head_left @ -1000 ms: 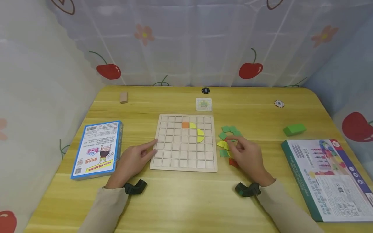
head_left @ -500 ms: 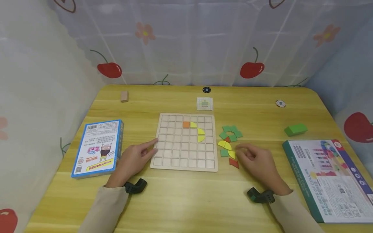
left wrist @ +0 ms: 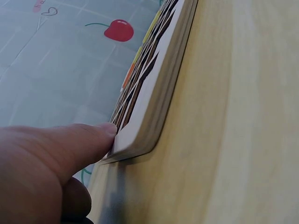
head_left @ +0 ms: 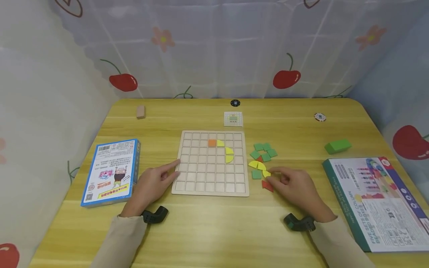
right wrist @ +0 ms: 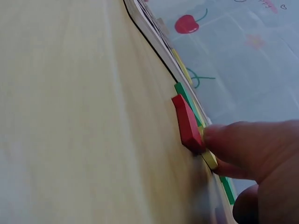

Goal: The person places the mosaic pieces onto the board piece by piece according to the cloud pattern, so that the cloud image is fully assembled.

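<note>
A pale wooden grid board point(head_left: 205, 168) lies mid-table, with an orange square tile point(head_left: 212, 143) and several yellow quarter-circle tiles point(head_left: 229, 159) set in its cells. At its left edge rests my left hand point(head_left: 151, 184), thumb and index finger stretched out against the rim. In the left wrist view the thumb point(left wrist: 88, 140) touches the board's corner area. Right of the board, my right hand point(head_left: 296, 186) has thumb and index finger at the two sides of a loose yellow quarter-circle tile point(right wrist: 209, 161), pinching it. Beside it lies a red tile point(right wrist: 187, 123).
Green square tiles point(head_left: 259, 147) and more yellow and red pieces lie around the right hand. Behind the board is a small pattern card point(head_left: 233, 119). A blue-edged box point(head_left: 110, 173) stands left, a larger box point(head_left: 378, 204) right, with a green block point(head_left: 337, 146) behind it.
My right hand has drawn back rightward from over the tile pile, then closed its thumb and index finger on a yellow quarter-circle tile. The left hand stays at the board's edge.
</note>
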Motion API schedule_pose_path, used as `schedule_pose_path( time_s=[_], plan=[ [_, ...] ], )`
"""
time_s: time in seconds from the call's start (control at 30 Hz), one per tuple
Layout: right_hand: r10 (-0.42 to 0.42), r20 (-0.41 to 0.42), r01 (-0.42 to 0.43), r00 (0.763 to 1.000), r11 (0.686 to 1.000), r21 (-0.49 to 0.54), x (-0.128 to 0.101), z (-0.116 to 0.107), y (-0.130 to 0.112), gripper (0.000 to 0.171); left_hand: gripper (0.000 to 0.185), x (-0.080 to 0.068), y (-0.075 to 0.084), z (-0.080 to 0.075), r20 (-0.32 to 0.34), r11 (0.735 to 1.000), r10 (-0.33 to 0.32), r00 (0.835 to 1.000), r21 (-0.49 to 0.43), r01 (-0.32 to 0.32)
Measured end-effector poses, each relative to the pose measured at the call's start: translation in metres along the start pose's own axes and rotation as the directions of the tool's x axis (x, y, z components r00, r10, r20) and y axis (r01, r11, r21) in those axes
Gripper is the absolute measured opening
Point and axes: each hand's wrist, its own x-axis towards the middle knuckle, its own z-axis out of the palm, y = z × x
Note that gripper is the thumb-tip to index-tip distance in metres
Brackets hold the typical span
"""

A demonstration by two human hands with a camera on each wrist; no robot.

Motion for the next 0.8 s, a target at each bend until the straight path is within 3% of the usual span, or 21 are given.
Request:
schedule_pose_path(
  time_s=[0.17,0.27,0.5,0.8],
  plan=[
    [0.078,-0.074,-0.083,0.994,0.994,-0.068,-0.002,-0.0038,0.0035,0.029,0.042,0.0002,-0.0001,0.0005,0.006,1.0,-0.002,1.0,-0.003,0.002],
    [0.07,-0.117,-0.078,0.991,0.995,-0.059,-0.0013,-0.0045,0.0014,0.028,0.042,0.0002,-0.0002,0.0003,0.002,1.0,-0.002,1.0,-0.002,0.002],
    [0.037,-0.11,-0.037,0.993,0.999,-0.003,-0.0008,-0.0007,-0.0001,0.024,0.041,0.0001,-0.0006,0.0007,-0.005,1.0,-0.002,1.0,0.002,0.002],
    [-0.031,-0.07,0.028,0.997,0.999,-0.04,0.0001,0.0005,0.0031,0.029,0.041,0.0002,0.0001,-0.0001,-0.007,1.0,0.0,1.0,0.008,0.0]
  ],
)
